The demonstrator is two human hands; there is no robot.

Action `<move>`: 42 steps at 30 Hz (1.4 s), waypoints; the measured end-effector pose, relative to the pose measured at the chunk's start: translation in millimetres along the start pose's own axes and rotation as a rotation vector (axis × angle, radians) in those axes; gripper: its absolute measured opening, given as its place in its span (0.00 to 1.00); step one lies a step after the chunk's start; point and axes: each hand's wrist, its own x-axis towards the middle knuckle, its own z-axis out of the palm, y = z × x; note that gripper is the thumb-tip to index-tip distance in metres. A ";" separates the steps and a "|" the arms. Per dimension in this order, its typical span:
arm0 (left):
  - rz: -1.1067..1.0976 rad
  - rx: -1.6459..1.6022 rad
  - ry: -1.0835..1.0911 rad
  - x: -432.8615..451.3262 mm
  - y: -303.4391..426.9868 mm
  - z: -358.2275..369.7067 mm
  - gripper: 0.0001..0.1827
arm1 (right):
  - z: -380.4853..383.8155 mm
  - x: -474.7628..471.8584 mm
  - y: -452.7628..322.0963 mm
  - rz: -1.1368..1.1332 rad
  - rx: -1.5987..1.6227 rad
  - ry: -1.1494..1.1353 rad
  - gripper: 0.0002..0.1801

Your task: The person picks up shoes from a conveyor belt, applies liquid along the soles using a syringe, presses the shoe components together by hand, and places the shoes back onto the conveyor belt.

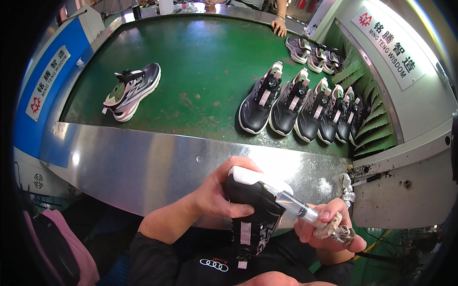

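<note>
My left hand [223, 195] grips a black sneaker [247, 203] by its toe, the white sole turned up and away from me. A pink strap and a round dial show on the shoe's lower part, near my chest. In my right hand [329, 228] is a clear plastic syringe [297, 206] with a wad of crumpled, stained paper or tape around its rear end. The syringe's tip meets the shoe near the seam between upper and sole; whether it touches is hard to tell.
Several matching sneakers [256, 107] stand in a row on the green conveyor belt [186, 82], by strip curtains [375, 111] at right. One sneaker [134, 91] lies at left. A metal ledge [143, 157] runs before me, with crumpled white paper [347, 189]. Across the belt rests another person's hand [278, 27].
</note>
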 end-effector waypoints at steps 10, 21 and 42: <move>-0.033 -0.045 0.059 -1.6 -3.0 -5.2 0.37 | -5.3 -6.3 2.3 -0.020 0.007 0.006 0.48; -0.159 -0.168 0.237 0.4 -4.5 -11.6 0.38 | -15.6 -22.0 14.2 -0.064 -0.036 0.019 0.47; -0.299 -0.157 0.379 14.6 -9.1 -30.7 0.40 | -40.0 -71.8 42.9 0.031 0.015 0.108 0.46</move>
